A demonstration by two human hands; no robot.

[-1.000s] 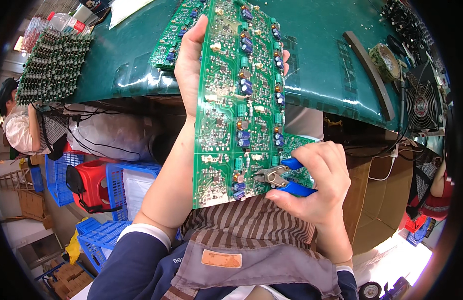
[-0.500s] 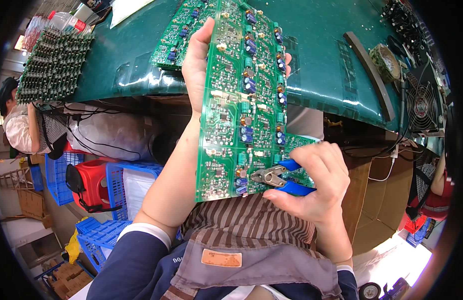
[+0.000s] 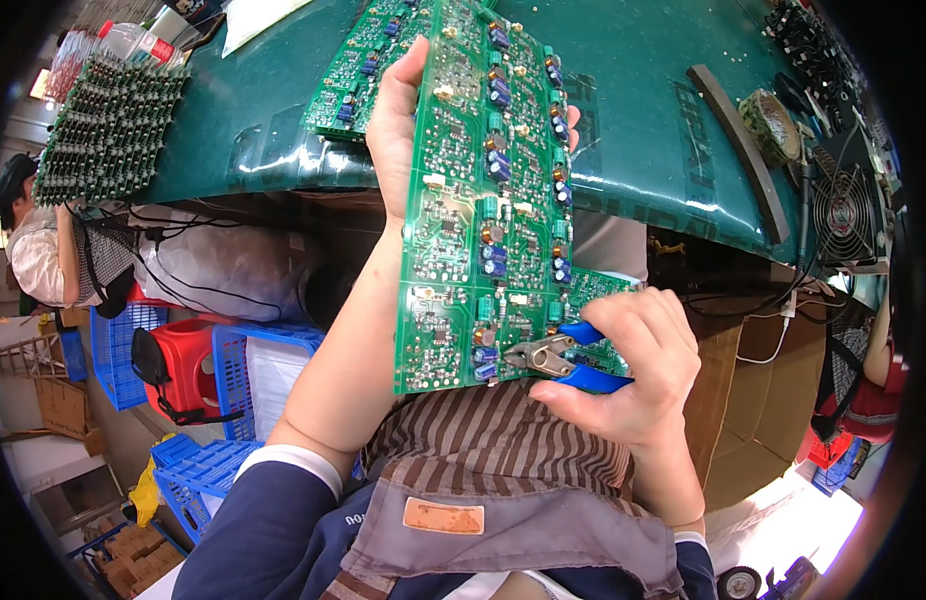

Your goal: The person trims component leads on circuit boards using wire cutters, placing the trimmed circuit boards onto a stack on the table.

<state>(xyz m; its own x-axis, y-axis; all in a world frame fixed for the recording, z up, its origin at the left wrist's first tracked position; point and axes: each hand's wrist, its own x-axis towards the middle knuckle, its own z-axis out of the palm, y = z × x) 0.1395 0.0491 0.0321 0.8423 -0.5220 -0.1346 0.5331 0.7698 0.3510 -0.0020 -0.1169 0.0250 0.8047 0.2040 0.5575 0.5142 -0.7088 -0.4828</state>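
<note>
My left hand [image 3: 393, 130] grips a long green circuit board panel [image 3: 448, 215] from behind, thumb on its left edge and fingertips at its right edge. Rows of blue capacitors, green parts and coils stand on the panel. My right hand [image 3: 648, 365] is closed round the blue handles of a pair of cutting pliers [image 3: 558, 358]. Their metal jaws are over the panel's lower right, beside a blue capacitor; whether they touch a part I cannot tell. Behind the pliers shows another green circuit board [image 3: 598, 290], partly hidden.
More boards [image 3: 358, 70] lie on the green table mat [image 3: 633, 60]. A stack of boards [image 3: 108, 130] and a plastic bottle [image 3: 138, 42] stand at left. At right are a dark bar [image 3: 738, 150], a tape roll [image 3: 768, 125] and a fan [image 3: 848, 205]. A cardboard box [image 3: 763, 400] sits below.
The panel has shifted slightly upward and tilted a little in my left hand. The pliers and my right hand have barely moved.
</note>
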